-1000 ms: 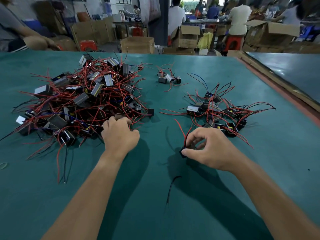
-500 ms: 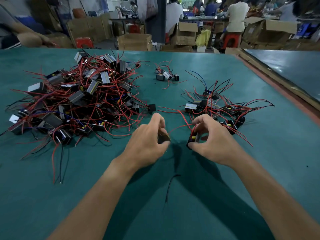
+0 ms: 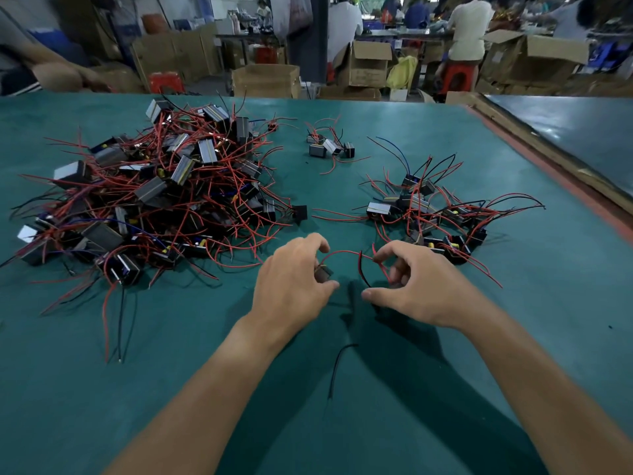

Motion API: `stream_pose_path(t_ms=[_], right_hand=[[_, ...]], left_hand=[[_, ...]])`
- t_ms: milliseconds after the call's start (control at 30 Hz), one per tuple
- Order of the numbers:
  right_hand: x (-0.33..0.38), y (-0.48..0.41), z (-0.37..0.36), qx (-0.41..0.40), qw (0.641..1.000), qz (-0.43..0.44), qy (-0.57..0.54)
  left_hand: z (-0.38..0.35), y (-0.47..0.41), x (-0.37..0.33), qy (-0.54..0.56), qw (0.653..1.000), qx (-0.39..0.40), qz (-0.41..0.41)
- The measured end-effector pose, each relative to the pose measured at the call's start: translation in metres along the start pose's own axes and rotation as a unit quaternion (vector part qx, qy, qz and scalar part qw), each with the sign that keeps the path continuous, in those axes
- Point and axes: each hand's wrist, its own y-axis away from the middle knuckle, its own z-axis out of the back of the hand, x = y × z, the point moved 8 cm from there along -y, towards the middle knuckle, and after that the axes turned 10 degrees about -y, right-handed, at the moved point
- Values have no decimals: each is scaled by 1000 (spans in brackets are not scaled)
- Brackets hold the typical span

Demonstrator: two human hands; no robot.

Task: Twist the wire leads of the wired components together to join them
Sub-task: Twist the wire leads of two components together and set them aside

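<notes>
My left hand [image 3: 294, 282] grips a small dark component [image 3: 323, 273] between thumb and fingers. A thin red lead [image 3: 342, 252] arcs from it across to my right hand [image 3: 414, 286], whose fingertips pinch the red lead's far end. A second component under my right palm is mostly hidden; its black lead [image 3: 363, 275] shows in the gap between the hands. Both hands hover close together just above the green table [image 3: 171, 371], near its middle.
A big tangled pile of components with red leads [image 3: 150, 200] lies to the left. A smaller pile [image 3: 428, 214] sits right of the hands, and a few loose units [image 3: 327, 147] lie farther back. A stray black wire [image 3: 337, 368] rests between my forearms. Another person's arm [image 3: 58, 75] is at the far left edge.
My left hand left the big pile carrying a component and came to the middle beside my right hand. The right hand's fingers now pinch the red lead stretched between the two hands.
</notes>
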Motion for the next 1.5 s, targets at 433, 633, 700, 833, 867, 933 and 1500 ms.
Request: stream_pose_path(t_ms=[433,633,700,833,867,933,1500], right_hand=[[1,0,11,-31,999,5,41],[-2,0,32,-150,988,11,18],[-5,0,35,-166,986,2,20],[-2,2,47,-218,976,14,-2],[0,3,49,-226,974,16,-3],[-2,2,49,-215,977,-1,11],[0,-6,22,-50,994,35,-95]], left_hand=[[8,-4,13,19,997,-40,60],[17,-6,7,60,996,-66,-3],[12,-5,-2,62,997,-34,-42],[2,0,-15,131,985,68,-95],[1,2,-18,147,979,88,-106],[2,3,-20,162,976,105,-104],[8,-10,28,144,985,-25,89]])
